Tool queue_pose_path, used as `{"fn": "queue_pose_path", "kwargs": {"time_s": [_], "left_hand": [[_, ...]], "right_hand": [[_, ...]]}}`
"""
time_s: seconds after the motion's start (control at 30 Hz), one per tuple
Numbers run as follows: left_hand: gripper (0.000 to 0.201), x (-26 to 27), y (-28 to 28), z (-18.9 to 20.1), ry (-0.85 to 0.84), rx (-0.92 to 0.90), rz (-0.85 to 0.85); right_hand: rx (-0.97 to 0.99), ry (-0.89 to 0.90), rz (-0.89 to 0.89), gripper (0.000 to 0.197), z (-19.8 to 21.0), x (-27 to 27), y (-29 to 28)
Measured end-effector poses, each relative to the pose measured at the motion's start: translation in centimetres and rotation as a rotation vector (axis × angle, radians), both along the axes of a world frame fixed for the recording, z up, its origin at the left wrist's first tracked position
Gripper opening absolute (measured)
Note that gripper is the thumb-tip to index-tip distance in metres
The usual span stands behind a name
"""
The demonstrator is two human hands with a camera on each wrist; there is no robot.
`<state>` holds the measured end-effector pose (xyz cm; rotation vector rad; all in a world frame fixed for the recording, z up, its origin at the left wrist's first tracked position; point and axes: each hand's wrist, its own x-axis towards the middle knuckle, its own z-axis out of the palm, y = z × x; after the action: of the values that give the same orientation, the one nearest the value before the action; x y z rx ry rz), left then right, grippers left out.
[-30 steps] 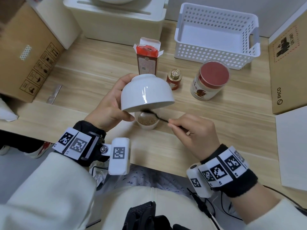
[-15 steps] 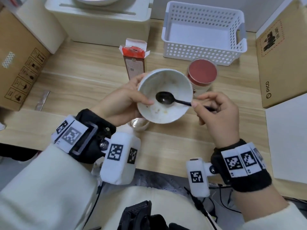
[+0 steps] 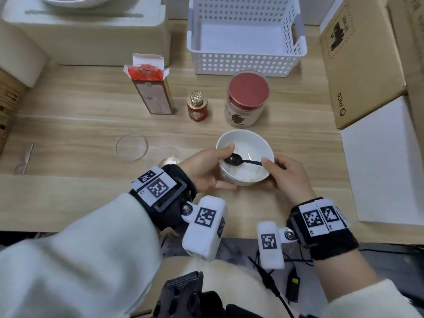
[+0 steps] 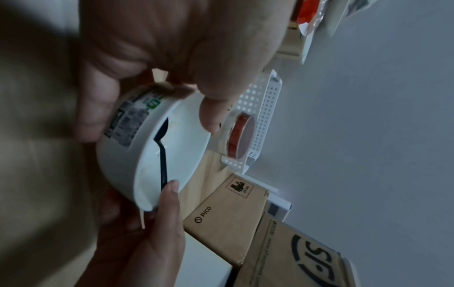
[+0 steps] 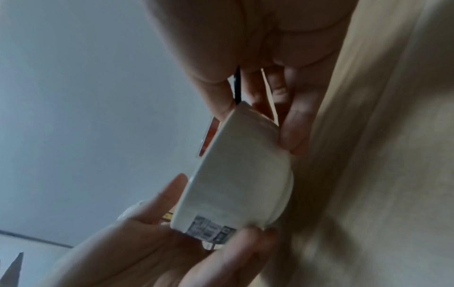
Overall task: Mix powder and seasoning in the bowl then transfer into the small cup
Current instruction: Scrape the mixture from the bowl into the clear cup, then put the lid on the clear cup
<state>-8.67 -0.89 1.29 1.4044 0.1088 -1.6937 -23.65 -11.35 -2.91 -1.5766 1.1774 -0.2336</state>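
Note:
The white bowl (image 3: pixel 246 174) stands upright, near the table's front edge; whether it touches the wood I cannot tell. My left hand (image 3: pixel 206 171) grips its left side, thumb hooked over the rim. A black spoon (image 3: pixel 234 159) lies inside the bowl, and my right hand (image 3: pixel 284 177) pinches its handle at the right rim while its fingers touch the bowl's wall. Only traces of powder cling inside. The small cup (image 3: pixel 171 160) is mostly hidden behind my left wrist. The left wrist view shows the bowl (image 4: pixel 176 151) and spoon (image 4: pixel 162 155); the right wrist view shows the bowl's outside (image 5: pixel 233 174).
Behind the bowl stand a red-lidded can (image 3: pixel 247 97), a small red bottle with a gold cap (image 3: pixel 197 106) and an open carton (image 3: pixel 151 88). A white basket (image 3: pixel 245 60) sits at the back. A clear dish (image 3: pixel 131 146) lies left; cardboard boxes (image 3: pixel 360 65) line the right.
The bowl was tipped mouth-down over the small cup, then was turned upright and lowered to the right. The spoon went from scraping under the rim to lying inside the bowl.

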Motion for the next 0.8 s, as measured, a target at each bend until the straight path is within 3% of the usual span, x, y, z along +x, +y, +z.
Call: {"fn": "queue_pose_path", "kwargs": {"time_s": [0.2, 0.4, 0.53, 0.6, 0.67, 0.73, 0.8], "left_hand": [[0.035, 0.1, 0.4, -0.8, -0.023, 0.039, 0.01], [0.018, 1.0, 1.2, 1.1, -0.032, 0.009, -0.07], [0.022, 4.1, 3.9, 3.5, -0.091, -0.091, -0.199], [0.031, 6.8, 6.0, 4.5, -0.222, -0.208, -0.151], [0.031, 9.4, 8.0, 4.4, -0.401, -0.301, 0.005], [0.03, 11.6, 9.6, 2.6, -0.706, -0.244, 0.15], [0.048, 13.4, 10.8, -0.2, -1.059, -0.081, 0.059]], "right_hand": [[0.005, 0.0, -0.009, 0.02, -0.1, 0.2, 0.4], [0.007, 0.1, 0.031, 0.029, 0.6, 0.6, 0.2], [-0.253, 0.213, 0.108, 0.047, 2.4, 1.5, -0.3], [-0.482, 0.176, 0.124, 0.028, 3.9, 2.9, 0.1], [-0.615, 0.054, 0.143, 0.013, 5.4, 4.6, 0.9], [-0.572, -0.05, 0.242, 0.024, 6.2, 6.6, 2.4], [-0.412, -0.082, 0.427, 0.024, 6.2, 8.6, 4.2]]}}
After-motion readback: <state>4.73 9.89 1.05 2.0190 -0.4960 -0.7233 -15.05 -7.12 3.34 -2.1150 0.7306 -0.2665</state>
